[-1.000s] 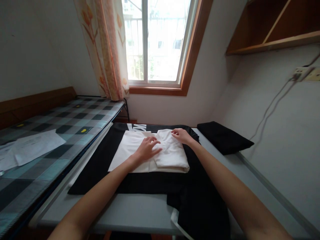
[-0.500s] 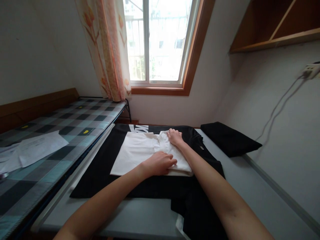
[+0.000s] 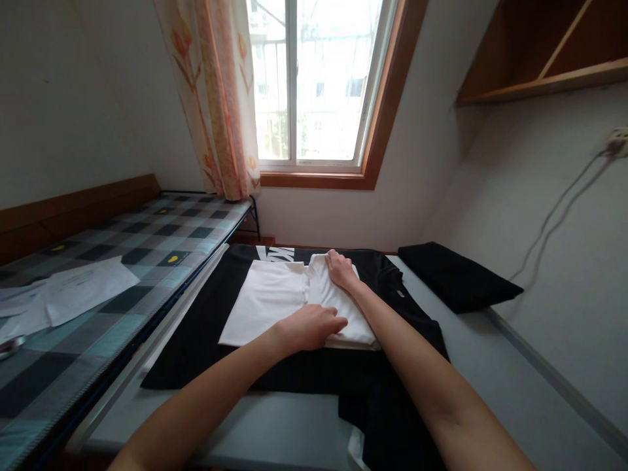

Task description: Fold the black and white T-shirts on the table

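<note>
A white folded garment (image 3: 265, 294) lies on top of a black T-shirt (image 3: 196, 333) with white lettering, which is spread out over the table. My right hand (image 3: 341, 268) is at the far edge of the white garment, its fingers bent over the fabric and closed on it. Closer to me, my left hand (image 3: 314, 326) has its fingers curled on the near part of the same garment, thumb and forefinger together at the cloth. Part of the fabric under the left hand is hidden. Some creases run through the white cloth between the two hands.
A folded black cloth item (image 3: 458, 278) lies at the table's right, against the wall. The grey-white table (image 3: 275, 425) adjoins a bed with a checked cover (image 3: 122, 235), where papers (image 3: 83, 288) lie. A window (image 3: 318, 85) and curtain (image 3: 216, 98) are behind; a shelf (image 3: 554, 78) hangs upper right.
The right part of the white garment has shifted slightly under my hands, and a narrow gap shows at its far edge. My hands have barely moved; the view has turned a little left.
</note>
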Tool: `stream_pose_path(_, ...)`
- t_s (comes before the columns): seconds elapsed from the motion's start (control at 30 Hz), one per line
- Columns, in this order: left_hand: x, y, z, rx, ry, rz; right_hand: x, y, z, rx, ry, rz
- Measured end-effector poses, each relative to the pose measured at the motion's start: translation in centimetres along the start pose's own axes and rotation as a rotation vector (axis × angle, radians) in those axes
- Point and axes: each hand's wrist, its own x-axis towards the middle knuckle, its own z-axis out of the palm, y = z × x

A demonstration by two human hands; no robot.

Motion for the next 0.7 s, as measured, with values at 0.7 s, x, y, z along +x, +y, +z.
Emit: stream_pose_path(0.7, -3.7, -15.3, 1.9, -0.116, 0.265, -0.808, -1.3, -1.6, 0.8, -0.21, 0.103, -0.108)
